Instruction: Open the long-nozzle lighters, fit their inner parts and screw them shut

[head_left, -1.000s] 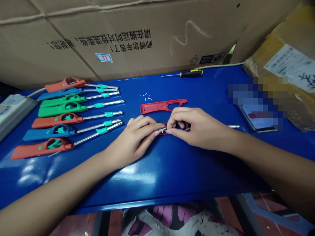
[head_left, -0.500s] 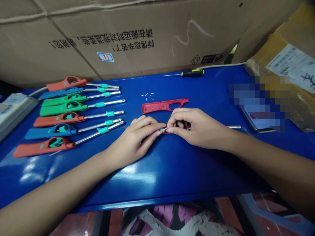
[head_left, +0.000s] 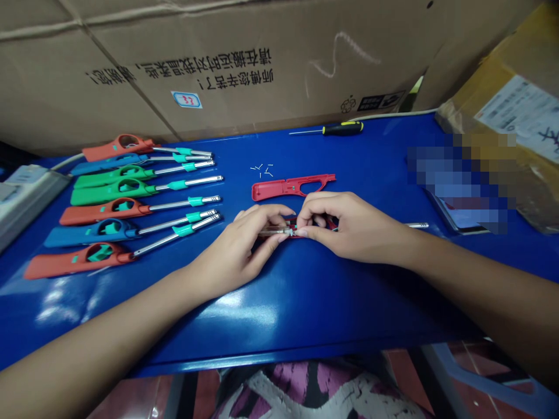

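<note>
My left hand (head_left: 244,244) and my right hand (head_left: 349,224) meet over an opened red lighter body (head_left: 293,226) lying on the blue table (head_left: 305,291). The left fingers pinch a small clear and metal part (head_left: 273,231) at the body's left end. The right fingers are curled over the red body and press it down. The lighter's metal tube tip (head_left: 417,225) sticks out to the right of my right hand. A separate red lighter half-shell (head_left: 292,186) lies just beyond my hands, and several tiny white pins (head_left: 261,170) lie behind it.
Several finished long-nosed lighters (head_left: 126,206) in red, blue and green lie in a row at the left. A black and yellow screwdriver (head_left: 338,129) rests at the back. Cardboard boxes (head_left: 227,64) wall off the far side. A phone (head_left: 458,215) lies at the right.
My left fingers have opened slightly and the small clear part now shows between them, drawn a little to the left. My right hand has stayed on the red body.
</note>
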A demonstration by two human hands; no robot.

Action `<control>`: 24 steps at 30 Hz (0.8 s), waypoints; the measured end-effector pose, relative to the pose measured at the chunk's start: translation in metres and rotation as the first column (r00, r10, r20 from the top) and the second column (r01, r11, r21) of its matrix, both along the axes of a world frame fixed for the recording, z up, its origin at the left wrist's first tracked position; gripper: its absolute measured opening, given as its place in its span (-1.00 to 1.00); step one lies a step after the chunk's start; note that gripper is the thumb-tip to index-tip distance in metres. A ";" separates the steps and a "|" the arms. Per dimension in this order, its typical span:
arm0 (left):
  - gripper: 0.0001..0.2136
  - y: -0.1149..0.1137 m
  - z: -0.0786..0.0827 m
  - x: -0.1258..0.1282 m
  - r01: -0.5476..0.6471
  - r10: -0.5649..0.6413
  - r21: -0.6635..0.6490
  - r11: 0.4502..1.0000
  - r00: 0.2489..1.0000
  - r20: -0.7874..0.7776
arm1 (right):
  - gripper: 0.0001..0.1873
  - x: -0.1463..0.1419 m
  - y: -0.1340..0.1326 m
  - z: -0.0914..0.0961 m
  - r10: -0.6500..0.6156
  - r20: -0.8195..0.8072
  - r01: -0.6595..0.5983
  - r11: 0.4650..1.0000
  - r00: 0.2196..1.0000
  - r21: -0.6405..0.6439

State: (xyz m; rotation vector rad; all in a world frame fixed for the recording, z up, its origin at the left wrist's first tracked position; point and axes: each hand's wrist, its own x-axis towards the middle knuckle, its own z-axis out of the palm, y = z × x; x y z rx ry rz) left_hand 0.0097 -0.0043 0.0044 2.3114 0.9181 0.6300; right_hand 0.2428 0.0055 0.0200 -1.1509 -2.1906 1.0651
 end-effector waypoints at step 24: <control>-0.73 0.001 0.000 0.001 0.033 -0.033 0.000 0.999 0.999 -0.002 | -0.91 -0.001 -0.001 -0.002 0.056 -0.014 -0.055 0.995 0.998 0.080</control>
